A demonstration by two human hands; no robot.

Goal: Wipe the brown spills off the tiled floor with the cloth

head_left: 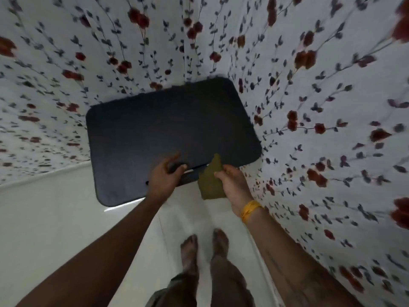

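Note:
My right hand [234,185] is shut on an olive-brown cloth [210,185], which hangs from my fingers above the white tiled floor [66,218]. My left hand [164,176] grips the near edge of a dark rectangular board [166,125] with rounded corners, my thumb lying on its top. The cloth's upper corner overlaps the board's near edge. No brown spill shows on the part of the floor I can see. The board hides the floor beneath it.
White fabric with red flowers and dark leaves [321,107] fills the far side and the right side, close around the board. My bare feet [189,247] stand on the tiles below my hands. A yellow band [250,210] is on my right wrist.

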